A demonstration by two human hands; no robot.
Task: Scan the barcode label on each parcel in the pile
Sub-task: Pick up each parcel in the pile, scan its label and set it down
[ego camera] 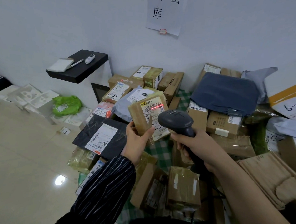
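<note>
One tape-wrapped brown parcel [148, 116], seemingly light and stiff, we are pinching at its near edge with our left hand [137, 138], right hand [191, 144] clasping the dark scanner [176, 121].

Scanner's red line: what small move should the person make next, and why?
Probably swing the scanner slightly toward the middle of the label: its red line sits near the label's upper right edge, on the parcel the left hand holds.
</note>
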